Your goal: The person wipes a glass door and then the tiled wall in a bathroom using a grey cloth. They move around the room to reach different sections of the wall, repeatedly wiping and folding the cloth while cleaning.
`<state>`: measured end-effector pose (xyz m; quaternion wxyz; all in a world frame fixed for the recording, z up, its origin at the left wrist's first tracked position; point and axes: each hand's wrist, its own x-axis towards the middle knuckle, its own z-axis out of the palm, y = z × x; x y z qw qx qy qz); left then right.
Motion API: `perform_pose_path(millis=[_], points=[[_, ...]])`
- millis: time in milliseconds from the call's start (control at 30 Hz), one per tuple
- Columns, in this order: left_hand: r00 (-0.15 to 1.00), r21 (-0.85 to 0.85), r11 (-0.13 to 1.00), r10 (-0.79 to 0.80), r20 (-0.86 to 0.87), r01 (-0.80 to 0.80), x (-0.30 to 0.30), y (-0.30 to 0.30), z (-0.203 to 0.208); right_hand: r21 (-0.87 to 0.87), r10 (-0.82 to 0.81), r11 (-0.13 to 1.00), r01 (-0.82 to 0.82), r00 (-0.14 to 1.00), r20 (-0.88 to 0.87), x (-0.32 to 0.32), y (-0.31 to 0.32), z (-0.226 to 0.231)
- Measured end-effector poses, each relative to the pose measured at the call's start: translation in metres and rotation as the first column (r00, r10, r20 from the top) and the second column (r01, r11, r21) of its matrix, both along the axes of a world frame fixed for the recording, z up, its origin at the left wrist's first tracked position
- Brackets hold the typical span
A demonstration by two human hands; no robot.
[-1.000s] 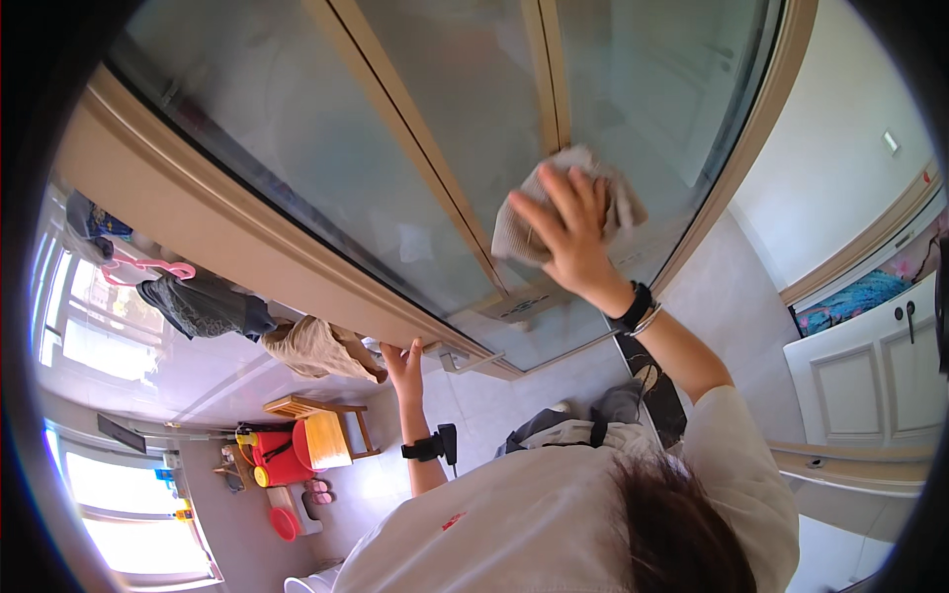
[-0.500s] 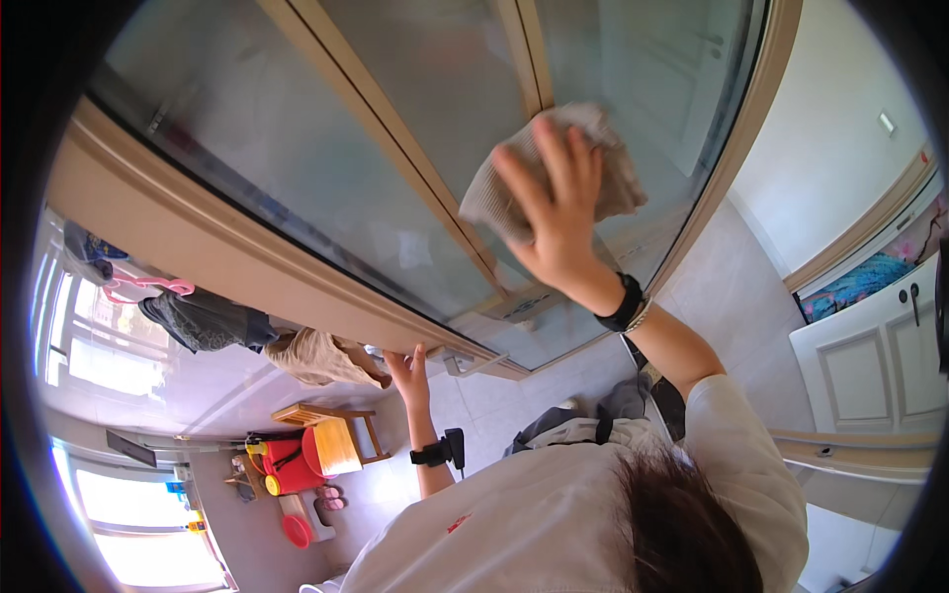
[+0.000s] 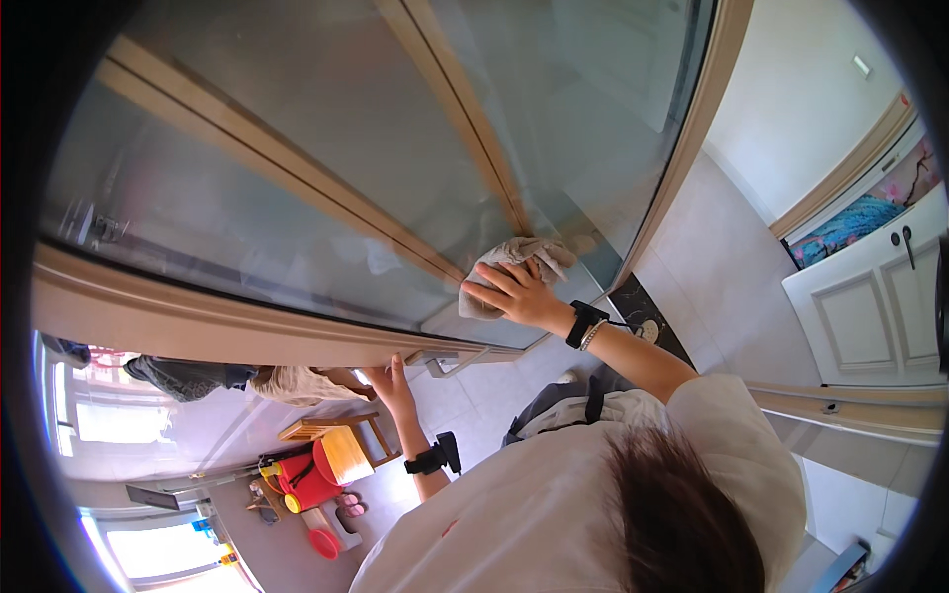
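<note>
A glass door (image 3: 326, 148) with a tan frame and crossing tan bars fills the upper part of the view. My right hand (image 3: 524, 298) presses a crumpled beige-grey cloth (image 3: 481, 304) against the lower part of the glass, fingers bent over it. At the door's edge, near the metal lever handle (image 3: 445, 364), is my left hand (image 3: 393, 388). Its thumb points up and its fingers hold the edge, their tips partly hidden. Both wrists wear black bands.
Clothes (image 3: 306, 383) hang beyond the door on the left. Below them stand a wooden chair (image 3: 344, 450), a red container (image 3: 308, 484) and pink slippers (image 3: 350, 504). A white panelled door (image 3: 870, 296) stands at the right, with a dark floor strip (image 3: 652, 321) nearer.
My right hand has drawn the cloth down the glass, toward me and slightly left. My left hand stays at the door's edge. The view has shifted a little.
</note>
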<state>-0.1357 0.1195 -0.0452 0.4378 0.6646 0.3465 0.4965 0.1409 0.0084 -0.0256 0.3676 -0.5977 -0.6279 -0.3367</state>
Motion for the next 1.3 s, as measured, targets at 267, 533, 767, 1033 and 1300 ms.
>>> perform_pose_path(millis=[267, 533, 767, 1033, 1300], points=[[0.999, -0.028, 1.0, 0.011, -0.05, -0.013, -0.004, 0.006, -0.003, 0.172, -0.123, 0.972, 0.158, 0.973, -0.196, 0.05, -0.011, -0.021], [1.0, 0.014, 1.0, -0.014, -0.026, 0.015, -0.005, 0.008, -0.009, 0.326, -0.078, 0.876, 0.355, 0.773, -0.63, 0.142, -0.042, -0.003], [0.998, 0.004, 1.0, 0.017, -0.053, -0.017, -0.007, 0.011, -0.018, 0.336, 0.118, 0.796, 0.503, 0.415, -0.902, 0.184, -0.038, -0.053], [0.998, 0.01, 1.0, 0.025, -0.063, -0.025, -0.009, 0.014, -0.027, 0.311, 0.145, 0.801, 0.512, 0.338, -0.93, 0.077, -0.006, -0.061], [0.998, 0.059, 0.997, 0.048, 0.032, -0.05, 0.007, -0.005, -0.012, 0.102, 0.024, 0.973, 0.205, 0.351, -0.936, -0.045, -0.008, -0.042]])
